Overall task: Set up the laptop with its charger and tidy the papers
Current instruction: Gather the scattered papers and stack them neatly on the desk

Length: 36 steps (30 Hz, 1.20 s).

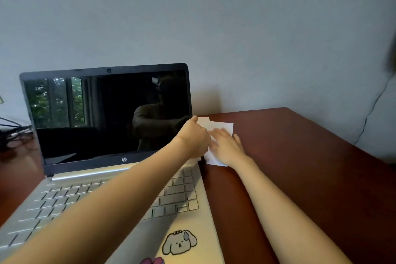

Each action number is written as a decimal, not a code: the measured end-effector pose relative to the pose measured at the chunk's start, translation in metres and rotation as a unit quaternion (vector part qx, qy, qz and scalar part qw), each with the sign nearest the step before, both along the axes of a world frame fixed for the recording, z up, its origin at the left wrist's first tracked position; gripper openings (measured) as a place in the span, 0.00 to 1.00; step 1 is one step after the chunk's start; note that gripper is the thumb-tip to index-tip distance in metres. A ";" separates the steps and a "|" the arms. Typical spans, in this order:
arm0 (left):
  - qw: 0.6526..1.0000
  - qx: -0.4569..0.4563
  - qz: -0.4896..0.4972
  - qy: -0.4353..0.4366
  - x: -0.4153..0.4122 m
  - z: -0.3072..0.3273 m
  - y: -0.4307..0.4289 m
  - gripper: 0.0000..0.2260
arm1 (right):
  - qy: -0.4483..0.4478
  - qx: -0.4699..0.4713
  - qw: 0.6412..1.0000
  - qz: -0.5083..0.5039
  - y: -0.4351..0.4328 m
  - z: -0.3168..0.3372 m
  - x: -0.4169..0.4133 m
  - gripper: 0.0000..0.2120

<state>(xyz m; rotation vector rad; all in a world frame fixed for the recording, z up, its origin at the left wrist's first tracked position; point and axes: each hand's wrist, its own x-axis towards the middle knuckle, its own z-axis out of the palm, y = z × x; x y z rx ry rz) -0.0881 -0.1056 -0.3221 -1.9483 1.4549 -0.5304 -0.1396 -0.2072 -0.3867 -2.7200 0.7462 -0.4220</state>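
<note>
A silver laptop (120,195) stands open on the reddish-brown table (310,167), its screen (102,113) dark. White papers (222,127) lie on the table just right of the laptop's hinge. My left hand (194,137) reaches across the keyboard and grips the papers' left edge with curled fingers. My right hand (227,146) rests flat on top of the papers, fingers spread. A small dark plug (201,160) shows at the laptop's right side beside the papers.
A thin dark cable (372,109) hangs down the wall at the right. Tangled dark cables (12,133) lie at the far left behind the laptop. The grey wall stands right behind the table. A dog sticker (179,242) marks the palm rest.
</note>
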 end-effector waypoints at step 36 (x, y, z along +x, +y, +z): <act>0.959 -0.063 0.023 0.274 -0.028 -0.015 -0.025 0.37 | -0.098 0.154 0.930 -0.318 -0.049 0.013 -0.086 0.26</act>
